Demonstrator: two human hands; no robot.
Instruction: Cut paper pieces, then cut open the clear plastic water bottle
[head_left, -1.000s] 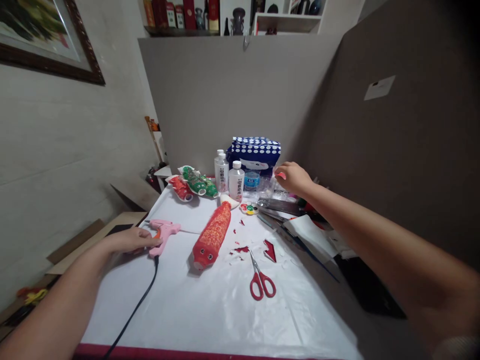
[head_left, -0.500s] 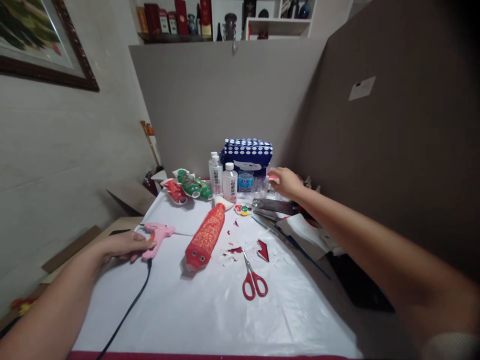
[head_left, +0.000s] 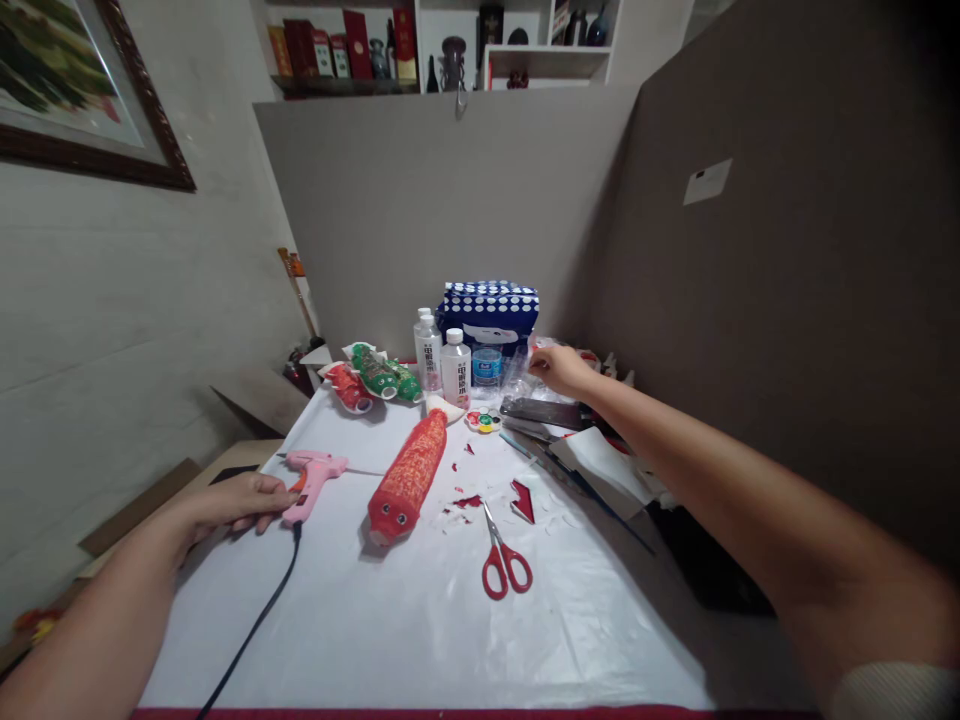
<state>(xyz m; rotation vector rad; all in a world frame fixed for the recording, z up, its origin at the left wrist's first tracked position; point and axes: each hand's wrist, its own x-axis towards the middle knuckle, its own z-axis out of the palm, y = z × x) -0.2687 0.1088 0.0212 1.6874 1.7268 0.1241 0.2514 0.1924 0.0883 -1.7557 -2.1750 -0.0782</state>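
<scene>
My left hand (head_left: 236,500) rests at the left edge of the white sheet (head_left: 420,620), fingers touching the handle of a pink glue gun (head_left: 311,475) that lies on its side with its black cord (head_left: 255,625) trailing toward me. My right hand (head_left: 559,368) reaches far back right, fingers curled at clear plastic bags (head_left: 525,375) beside a blue dotted box (head_left: 489,312). Whether it grips anything there is unclear. A red fish-shaped craft (head_left: 405,480) lies in the middle, with red-handled scissors (head_left: 504,555) and red paper scraps (head_left: 495,498) to its right.
Three white-capped bottles (head_left: 442,360) and a small blue-labelled bottle (head_left: 487,367) stand at the back. Red and green fish crafts (head_left: 371,378) lie back left. A paint palette (head_left: 484,421), a dark flat tool (head_left: 540,410) and paper sheets (head_left: 600,465) crowd the right side. Grey partitions close the back and right.
My right hand has moved a little left and farther back toward the plastic bags. The pink item seen at its fingers earlier no longer shows. My left hand slid slightly back along the glue gun.
</scene>
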